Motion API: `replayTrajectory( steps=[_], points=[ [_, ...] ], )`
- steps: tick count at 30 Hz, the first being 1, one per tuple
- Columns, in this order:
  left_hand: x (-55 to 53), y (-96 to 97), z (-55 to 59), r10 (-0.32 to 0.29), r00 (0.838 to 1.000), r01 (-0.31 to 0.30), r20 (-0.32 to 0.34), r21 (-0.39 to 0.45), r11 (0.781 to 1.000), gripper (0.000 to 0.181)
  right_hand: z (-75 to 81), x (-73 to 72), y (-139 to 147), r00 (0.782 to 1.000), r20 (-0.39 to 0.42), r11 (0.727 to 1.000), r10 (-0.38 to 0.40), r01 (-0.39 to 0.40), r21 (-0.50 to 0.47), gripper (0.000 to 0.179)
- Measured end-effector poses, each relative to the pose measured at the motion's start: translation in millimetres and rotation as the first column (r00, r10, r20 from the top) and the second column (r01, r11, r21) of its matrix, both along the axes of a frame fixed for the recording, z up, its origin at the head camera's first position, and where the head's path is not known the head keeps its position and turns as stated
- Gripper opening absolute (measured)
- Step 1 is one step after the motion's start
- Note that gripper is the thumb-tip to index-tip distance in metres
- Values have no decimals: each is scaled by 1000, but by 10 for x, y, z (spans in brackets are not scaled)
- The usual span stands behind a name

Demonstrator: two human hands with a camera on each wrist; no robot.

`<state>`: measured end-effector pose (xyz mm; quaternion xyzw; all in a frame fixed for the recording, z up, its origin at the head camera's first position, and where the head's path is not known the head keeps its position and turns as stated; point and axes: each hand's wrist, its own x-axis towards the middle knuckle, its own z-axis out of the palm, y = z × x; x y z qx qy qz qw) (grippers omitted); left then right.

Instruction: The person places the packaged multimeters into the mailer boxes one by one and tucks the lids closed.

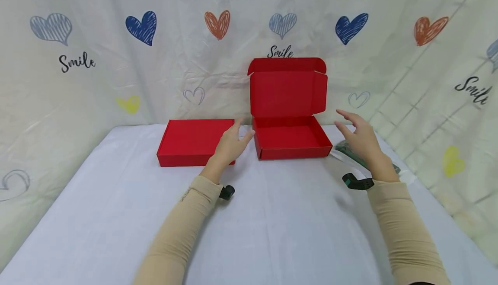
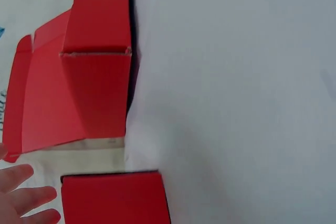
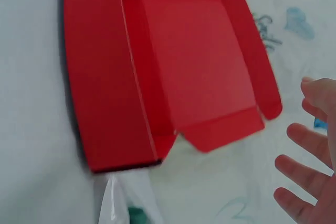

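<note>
One of our hands, the left hand [image 1: 230, 145], hovers with its thumb and fingers spread apart; our right hand [image 1: 362, 138] is spread too, its fingers parted and slightly bent. Just left of the left hand, and partly behind it in the head view, we see the closed red box [image 1: 190, 140]; from the left wrist, a narrow gap shows between our fingertips and that box, though we cannot tell how high above the surface the hand is. Between our two hands, just right of the left one, sits the open red box [image 1: 295, 152], its lid [image 1: 285, 92] raised upright along the side farthest from us. From the right wrist, our fingers are apart from that lid. Below the right hand, beside the right end of the open box, lies a clear plastic bag [image 3: 113, 203] with something green inside. Behind each hand we wear a beige sleeve, with a small black camera [image 1: 227, 192] below the left wrist. Under everything spreads the white-covered tabletop [image 1: 272, 224], and beyond both hands hangs a pale backdrop [image 1: 167, 68] printed with hearts and the word "Smile".
</note>
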<state>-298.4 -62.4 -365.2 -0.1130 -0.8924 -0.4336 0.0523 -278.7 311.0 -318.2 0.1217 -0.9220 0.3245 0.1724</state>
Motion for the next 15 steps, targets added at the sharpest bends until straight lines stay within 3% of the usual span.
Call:
replayTrajectory(
  steps=[5,15],
  points=[
    [-40,165,-43,-41,999,41,17,3,999,75,-108,-9,219,999,25,999,-43,43,-15,53],
    [-73,402,-110,-107,989,112,104,-36,993,88,-315,-46,436,993,102,996,-62,55,66,58]
  ],
)
